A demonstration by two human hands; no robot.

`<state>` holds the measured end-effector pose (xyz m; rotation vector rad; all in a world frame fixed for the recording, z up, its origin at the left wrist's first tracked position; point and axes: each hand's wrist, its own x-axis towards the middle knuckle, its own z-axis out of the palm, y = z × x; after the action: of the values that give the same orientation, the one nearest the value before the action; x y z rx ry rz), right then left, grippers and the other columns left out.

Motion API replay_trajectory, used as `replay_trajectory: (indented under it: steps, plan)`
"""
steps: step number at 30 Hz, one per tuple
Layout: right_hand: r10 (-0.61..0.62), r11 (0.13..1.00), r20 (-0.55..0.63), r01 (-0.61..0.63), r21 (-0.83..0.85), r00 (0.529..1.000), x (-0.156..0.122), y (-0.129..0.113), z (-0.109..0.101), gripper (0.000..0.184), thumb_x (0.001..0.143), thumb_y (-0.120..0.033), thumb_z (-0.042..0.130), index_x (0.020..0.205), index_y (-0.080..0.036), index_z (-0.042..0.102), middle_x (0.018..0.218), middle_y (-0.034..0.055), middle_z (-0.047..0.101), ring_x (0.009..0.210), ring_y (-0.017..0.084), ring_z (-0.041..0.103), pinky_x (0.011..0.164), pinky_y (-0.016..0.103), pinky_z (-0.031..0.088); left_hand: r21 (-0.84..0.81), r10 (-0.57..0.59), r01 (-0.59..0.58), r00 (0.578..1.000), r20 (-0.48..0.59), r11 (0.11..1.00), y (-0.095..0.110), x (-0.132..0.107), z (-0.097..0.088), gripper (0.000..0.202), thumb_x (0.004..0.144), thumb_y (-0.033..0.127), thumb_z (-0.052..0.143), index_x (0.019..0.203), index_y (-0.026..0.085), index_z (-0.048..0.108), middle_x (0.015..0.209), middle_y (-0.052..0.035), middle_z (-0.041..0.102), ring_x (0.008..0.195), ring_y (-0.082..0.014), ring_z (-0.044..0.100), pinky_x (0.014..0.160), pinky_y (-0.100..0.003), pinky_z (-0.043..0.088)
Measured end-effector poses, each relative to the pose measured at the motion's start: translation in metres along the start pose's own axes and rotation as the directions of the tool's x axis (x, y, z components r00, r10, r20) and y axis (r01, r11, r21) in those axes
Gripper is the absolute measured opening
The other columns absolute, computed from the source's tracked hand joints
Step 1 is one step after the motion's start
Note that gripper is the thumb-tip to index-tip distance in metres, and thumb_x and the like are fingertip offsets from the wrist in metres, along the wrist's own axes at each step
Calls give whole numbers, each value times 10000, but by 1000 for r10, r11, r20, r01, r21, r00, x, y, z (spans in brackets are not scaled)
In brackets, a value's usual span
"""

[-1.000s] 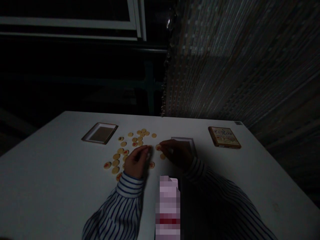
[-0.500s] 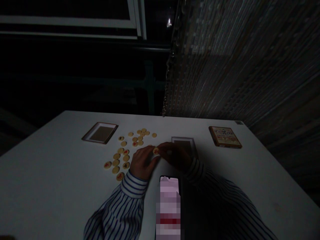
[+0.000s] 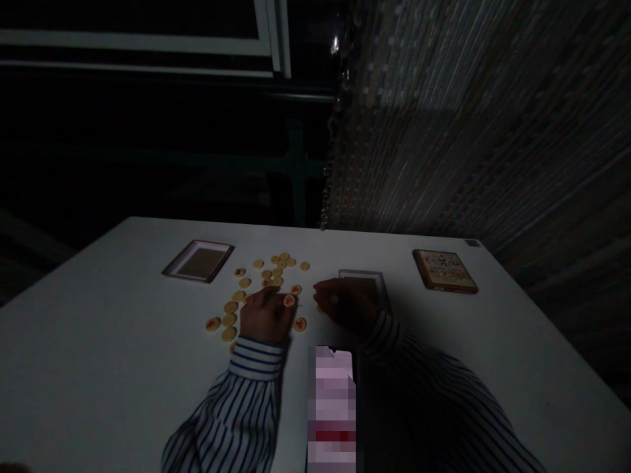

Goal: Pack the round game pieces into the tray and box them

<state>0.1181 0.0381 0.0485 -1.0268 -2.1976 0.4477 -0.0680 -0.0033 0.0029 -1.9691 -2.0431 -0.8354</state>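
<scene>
Between the thumb and fingers of my left hand (image 3: 262, 316) is a round Chinese chess piece (image 3: 289, 300) with a red character. Close to that hand, a red-marked piece (image 3: 300, 324) and another red-marked piece (image 3: 296, 289) lie on the white table (image 3: 123, 368). My right hand (image 3: 348, 307) is closed in shadow, its fingertips drawn together. The edge of a pale piece (image 3: 319, 308) shows under its fingers; whether it is held is unclear. Several pieces, many with no marking showing, are scattered left of and beyond my left hand, which covers some of them.
An open box tray (image 3: 198, 261) stands at the far left. Behind my right hand is a second shallow tray (image 3: 362, 272), partly covered. A printed box (image 3: 444, 270) lies at the far right. A lit phone (image 3: 335, 394) is in front. A string curtain (image 3: 419, 131) hangs beyond the table.
My left hand has moved left, away from my right hand, with the red-marked piece in it. Two red-marked pieces now show on the table between the hands. The right hand stays nearly in place.
</scene>
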Motion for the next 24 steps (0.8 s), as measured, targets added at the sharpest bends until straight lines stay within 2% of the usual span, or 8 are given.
replay_trajectory:
  steps: [4, 8, 13, 19, 24]
  plan:
    - [-28, 983, 66, 39, -179, 997, -1, 4, -1, 199, 797, -282, 498, 914, -171, 614, 876, 58, 669, 807, 160, 598, 763, 312, 429, 76, -55, 49, 995, 82, 996, 0, -2, 1, 315, 720, 453, 503, 837, 229, 690, 1056, -93, 591, 949, -273, 525, 801, -411, 405]
    - [-14, 950, 165, 64, -305, 986, -2, 7, -2, 207, 796, -286, 491, 920, -173, 612, 885, 59, 663, 846, 175, 586, 792, 324, 398, 83, -120, 109, 982, 148, 991, 1, -3, 1, 329, 722, 453, 487, 847, 233, 696, 1076, -98, 574, 969, -290, 501, 787, -423, 399]
    - [10, 903, 250, 99, -419, 968, -4, 6, -1, 215, 793, -318, 484, 922, -187, 597, 865, 60, 654, 846, 190, 568, 798, 344, 361, 102, -146, 130, 975, 167, 986, 1, -3, 3, 318, 706, 445, 502, 845, 236, 698, 1072, -102, 570, 967, -302, 488, 786, -435, 387]
    - [22, 867, 330, 147, -477, 944, -5, 3, -2, 194, 802, -301, 443, 792, -179, 593, 820, 59, 648, 819, 194, 553, 784, 356, 331, 156, -165, 137, 969, 184, 978, 4, -3, 2, 310, 703, 447, 507, 842, 243, 694, 1063, -104, 560, 959, -308, 478, 788, -451, 363]
    - [31, 873, 390, 165, -458, 920, -5, 2, -4, 192, 787, -316, 462, 836, -185, 595, 873, 64, 643, 850, 198, 539, 798, 360, 316, 159, -187, 157, 962, 197, 975, 6, -2, -1, 298, 695, 449, 525, 845, 253, 691, 1108, -103, 542, 989, -317, 460, 801, -460, 345]
